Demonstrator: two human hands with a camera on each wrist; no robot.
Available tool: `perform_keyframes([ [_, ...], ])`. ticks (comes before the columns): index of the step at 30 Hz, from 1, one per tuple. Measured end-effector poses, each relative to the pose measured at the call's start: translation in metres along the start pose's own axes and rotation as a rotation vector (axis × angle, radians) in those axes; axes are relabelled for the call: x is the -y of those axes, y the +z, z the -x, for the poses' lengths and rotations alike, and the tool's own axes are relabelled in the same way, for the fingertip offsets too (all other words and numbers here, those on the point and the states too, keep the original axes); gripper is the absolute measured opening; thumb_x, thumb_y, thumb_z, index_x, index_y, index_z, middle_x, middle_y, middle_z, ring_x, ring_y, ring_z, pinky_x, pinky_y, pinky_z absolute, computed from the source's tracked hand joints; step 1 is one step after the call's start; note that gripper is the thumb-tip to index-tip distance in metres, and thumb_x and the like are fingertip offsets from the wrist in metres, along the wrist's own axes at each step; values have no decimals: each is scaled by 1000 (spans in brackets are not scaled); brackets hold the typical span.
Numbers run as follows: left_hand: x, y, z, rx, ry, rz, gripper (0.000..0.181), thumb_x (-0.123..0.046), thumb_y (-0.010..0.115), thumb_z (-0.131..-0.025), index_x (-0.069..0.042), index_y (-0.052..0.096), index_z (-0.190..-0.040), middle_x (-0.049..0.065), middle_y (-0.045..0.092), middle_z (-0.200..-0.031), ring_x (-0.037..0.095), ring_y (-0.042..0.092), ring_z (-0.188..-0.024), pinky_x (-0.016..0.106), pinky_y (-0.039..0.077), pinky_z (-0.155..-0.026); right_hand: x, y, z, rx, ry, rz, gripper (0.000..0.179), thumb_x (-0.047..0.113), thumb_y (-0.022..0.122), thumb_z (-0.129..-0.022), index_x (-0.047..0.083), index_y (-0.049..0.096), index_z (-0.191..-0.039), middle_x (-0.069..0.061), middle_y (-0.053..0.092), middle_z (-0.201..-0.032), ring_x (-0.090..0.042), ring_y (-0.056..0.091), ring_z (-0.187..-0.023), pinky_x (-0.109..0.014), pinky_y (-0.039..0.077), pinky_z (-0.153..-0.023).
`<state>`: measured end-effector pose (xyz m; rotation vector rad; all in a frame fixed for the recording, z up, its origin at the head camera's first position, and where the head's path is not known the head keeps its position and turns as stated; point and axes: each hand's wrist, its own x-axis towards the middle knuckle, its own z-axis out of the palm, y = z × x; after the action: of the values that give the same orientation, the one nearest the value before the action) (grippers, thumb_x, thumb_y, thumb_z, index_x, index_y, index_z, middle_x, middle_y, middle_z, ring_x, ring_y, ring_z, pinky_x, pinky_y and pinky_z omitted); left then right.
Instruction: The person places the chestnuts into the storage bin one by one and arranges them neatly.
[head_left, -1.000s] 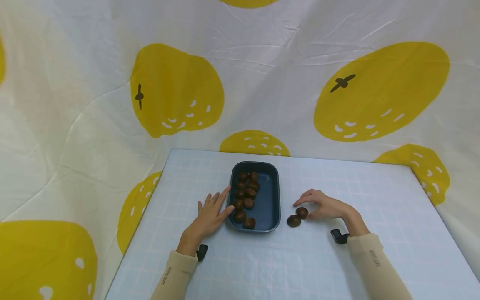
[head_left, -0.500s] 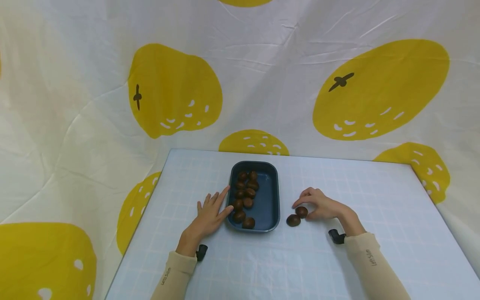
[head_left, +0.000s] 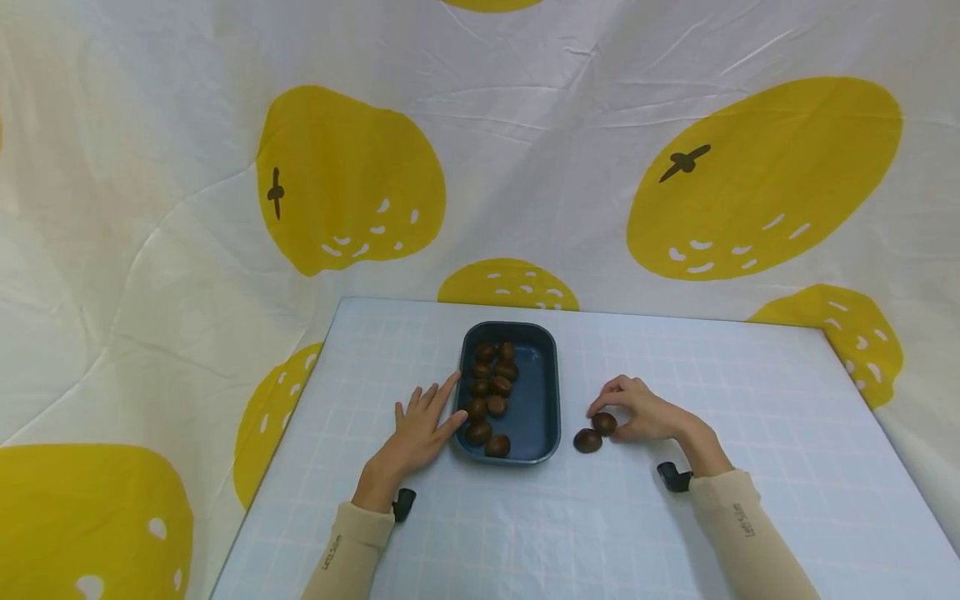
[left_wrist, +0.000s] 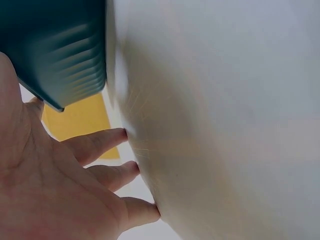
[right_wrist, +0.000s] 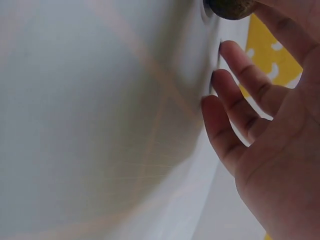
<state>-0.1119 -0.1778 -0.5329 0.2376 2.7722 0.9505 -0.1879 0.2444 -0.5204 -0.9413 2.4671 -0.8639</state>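
A dark blue tray [head_left: 549, 400] stands on the table, with several brown chestnuts [head_left: 500, 386] lying mostly along its left side. My left hand [head_left: 414, 433] is spread beside it, the index finger and thumb at its left rim; in the left wrist view the other fingertips rest on the tabletop. To the right of the tray, my right hand [head_left: 647, 415] pinches a chestnut [head_left: 604, 423] between thumb and index finger. That chestnut [right_wrist: 232, 7] shows only partly at the top of the right wrist view. Another chestnut [head_left: 588, 441] lies right beside it on the table.
The table [head_left: 510, 533] has a pale checked cover. Behind it hangs a white cloth [head_left: 525, 167] printed with large yellow fruits. A small black camera [head_left: 403, 505] sits at the left wrist and another black camera [head_left: 673, 477] at the right.
My right thumb and index finger have closed in around the nearer chestnut, which stays on the table. The left hand and the tray have not moved.
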Motion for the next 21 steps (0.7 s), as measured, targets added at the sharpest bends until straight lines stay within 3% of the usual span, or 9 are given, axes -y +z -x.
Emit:
perform_keyframes([
  [11,-3,-1,1,-22,7,1,67,-61,40,-102,-45,9,-160,20,25,-161,49,9,-147,75,-3,-107,8,-2,-1,-55,-12,-85,44,-1,81,-76,18,74,-116,-2,57,-118,-27,45,-114,-55,39,-96],
  [21,-3,-1,1,-33,22,14,67,-60,41,-102,-45,10,-160,21,24,-161,50,8,-147,75,-4,-107,35,-16,-10,-79,-66,-87,43,1,81,-81,13,72,-121,-2,54,-121,-26,44,-116,-58,41,-95],
])
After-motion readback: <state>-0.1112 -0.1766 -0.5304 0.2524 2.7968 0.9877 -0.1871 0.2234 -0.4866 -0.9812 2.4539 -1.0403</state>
